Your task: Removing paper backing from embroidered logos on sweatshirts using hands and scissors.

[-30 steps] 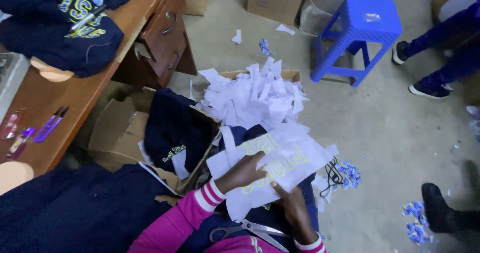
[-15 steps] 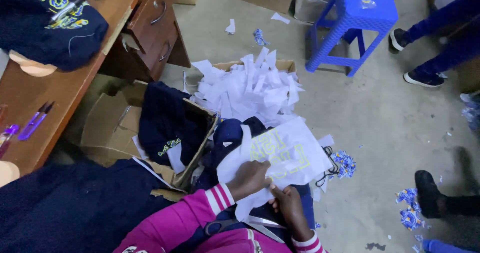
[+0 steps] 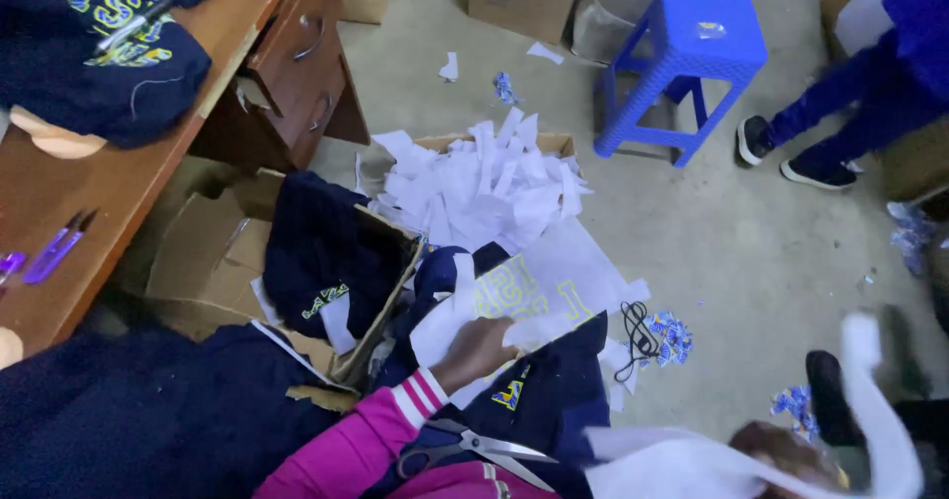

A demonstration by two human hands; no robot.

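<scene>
Left hand [image 3: 474,351] gripped the white backing sheet [image 3: 539,296] with faint yellow lettering, lying on the navy garment [image 3: 554,400] on the lap, long axis running up-right toward the box of paper scraps [image 3: 484,178]. Right hand [image 3: 781,455], blurred, held a torn white strip [image 3: 875,410], having swung out right from the sheet since the earlier frame. Scissors [image 3: 474,448] lay on the lap.

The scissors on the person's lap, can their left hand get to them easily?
Probably yes. The scissors lie uncovered on the lap, just below the left hand, with nothing between them. That hand is pressing down on the white backing sheet, so it would have to let go first.
</scene>
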